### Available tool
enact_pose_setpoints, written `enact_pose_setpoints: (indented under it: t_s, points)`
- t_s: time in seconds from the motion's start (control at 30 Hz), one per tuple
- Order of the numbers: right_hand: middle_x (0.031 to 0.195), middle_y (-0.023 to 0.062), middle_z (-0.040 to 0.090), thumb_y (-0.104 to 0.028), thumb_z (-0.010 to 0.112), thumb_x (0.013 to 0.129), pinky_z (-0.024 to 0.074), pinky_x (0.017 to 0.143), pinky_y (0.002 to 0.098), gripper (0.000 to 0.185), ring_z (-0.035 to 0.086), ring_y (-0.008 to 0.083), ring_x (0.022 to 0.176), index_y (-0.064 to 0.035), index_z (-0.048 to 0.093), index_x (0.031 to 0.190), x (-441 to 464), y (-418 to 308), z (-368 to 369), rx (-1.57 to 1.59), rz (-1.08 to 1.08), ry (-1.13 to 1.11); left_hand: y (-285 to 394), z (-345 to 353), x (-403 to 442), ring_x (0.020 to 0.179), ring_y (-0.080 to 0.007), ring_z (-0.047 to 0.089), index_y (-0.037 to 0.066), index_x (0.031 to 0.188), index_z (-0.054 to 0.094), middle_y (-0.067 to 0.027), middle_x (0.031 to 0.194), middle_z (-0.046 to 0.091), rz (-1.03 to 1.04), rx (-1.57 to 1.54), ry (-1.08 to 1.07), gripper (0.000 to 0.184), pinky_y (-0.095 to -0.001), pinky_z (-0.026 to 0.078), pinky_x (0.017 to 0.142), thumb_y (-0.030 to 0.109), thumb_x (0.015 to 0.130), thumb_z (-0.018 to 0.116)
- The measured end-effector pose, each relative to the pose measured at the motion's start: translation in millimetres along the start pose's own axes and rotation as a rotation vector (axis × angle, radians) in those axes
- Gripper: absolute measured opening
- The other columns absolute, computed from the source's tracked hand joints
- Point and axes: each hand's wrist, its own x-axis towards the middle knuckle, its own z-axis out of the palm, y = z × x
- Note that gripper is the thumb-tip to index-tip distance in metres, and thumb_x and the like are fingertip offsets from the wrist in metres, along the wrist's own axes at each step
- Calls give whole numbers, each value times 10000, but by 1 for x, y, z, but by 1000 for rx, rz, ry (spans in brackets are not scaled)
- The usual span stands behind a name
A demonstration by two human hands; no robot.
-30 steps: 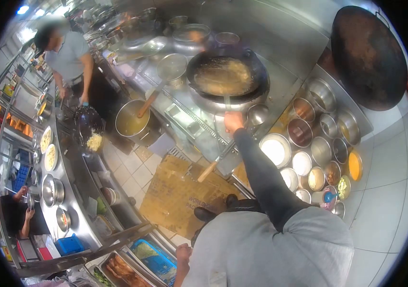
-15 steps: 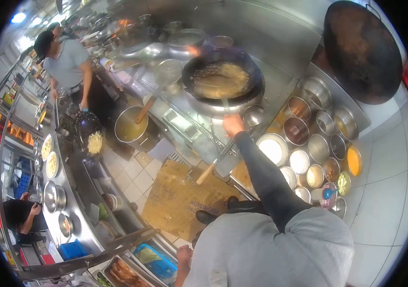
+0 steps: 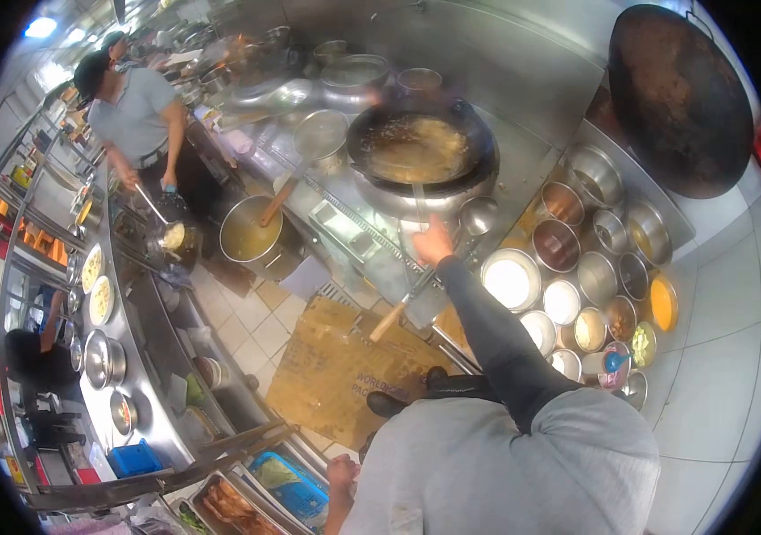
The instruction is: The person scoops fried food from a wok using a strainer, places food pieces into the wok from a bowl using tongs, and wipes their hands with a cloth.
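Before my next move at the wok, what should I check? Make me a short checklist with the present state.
1. Right hand on the pale handle at the wok: ok.
2. Wok seated on the metal ring: ok.
3. Round ladle bowl beside the wok: ok.
4. Wooden handle kept inside the counter edge: not ok, it sticks out.
5. Left hand empty: cannot tell.
6. Flame under the wok: cannot tell, hidden.

The setting was a commercial kitchen. Indicators: a wok (image 3: 421, 147) on a burner range at upper center; grouped ingredient containers (image 3: 596, 267) at right; a stockpot (image 3: 251, 229) left of center; plated dishes (image 3: 101, 300) on a steel counter (image 3: 147, 379) at left; and a tiled floor (image 3: 247, 325).
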Motion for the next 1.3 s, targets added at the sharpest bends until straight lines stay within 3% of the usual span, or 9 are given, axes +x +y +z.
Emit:
enact_pose_setpoints:
  t_s: [0.17,0.27,0.4,0.73,0.87,1.0,1.13,1.23,1.3]
  points:
    - [1294,284,612,-158,593,862,592,707,454,635,724,345,916,9,457,1459,-6,7,-5,-17,36,-54,-26,-17,4,493,-147,489,104,715,551,-1,595,465,129,52,-151,245,-298,399,442,17,929,467]
    - [1298,286,624,-183,577,870,542,928,485,587,676,405,1079,-3,508,1424,10,36,6,-326,-194,170,-27,-19,1,494,-150,500,106,715,556,-4,596,472,98,-61,-164,234,-302,391,438,16,919,486]
    - [1278,292,632,-201,564,885,492,1014,505,541,621,458,1156,-8,543,1390,13,26,-9,-418,-125,107,-12,-18,-7,503,-151,518,107,719,563,-6,598,480,99,54,-112,220,-302,401,443,11,908,506]
    - [1198,296,660,-187,533,913,506,975,507,442,629,452,1124,10,601,1303,76,45,-40,-509,-260,158,-32,-19,14,518,-150,545,92,770,602,-14,612,507,394,392,-18,178,-294,446,464,15,902,510]
    - [1187,297,664,-189,531,922,511,958,507,431,637,445,1108,22,607,1290,82,55,-49,-532,-301,174,-27,-14,1,508,-147,536,111,708,564,-18,600,508,221,295,-39,216,-304,438,456,37,907,526]
    - [1185,295,663,-184,526,929,510,957,500,414,639,433,1108,34,611,1270,82,60,-55,-522,-325,152,-50,-21,9,505,-150,532,131,652,520,-18,585,505,-244,-375,-175,269,-309,435,455,74,915,535]
    - [1132,282,674,-169,518,931,509,952,495,358,642,435,1075,40,635,1197,62,40,-79,-461,-271,190,-61,-15,3,501,-149,518,147,625,495,-3,570,487,-128,-215,-157,300,-304,409,443,100,918,540]
    - [1077,273,684,-162,514,931,504,955,497,321,637,448,1049,45,648,1138,57,25,-93,-475,-184,189,-7,-1,-37,492,-139,496,146,655,510,15,572,470,429,598,-142,287,-285,372,427,117,940,535]
    - [924,245,685,-160,508,958,535,782,506,252,664,415,857,22,657,1048,83,41,-107,-405,-225,93,-20,2,-23,491,-139,495,145,670,521,17,575,474,261,313,-113,279,-286,368,423,123,948,537]
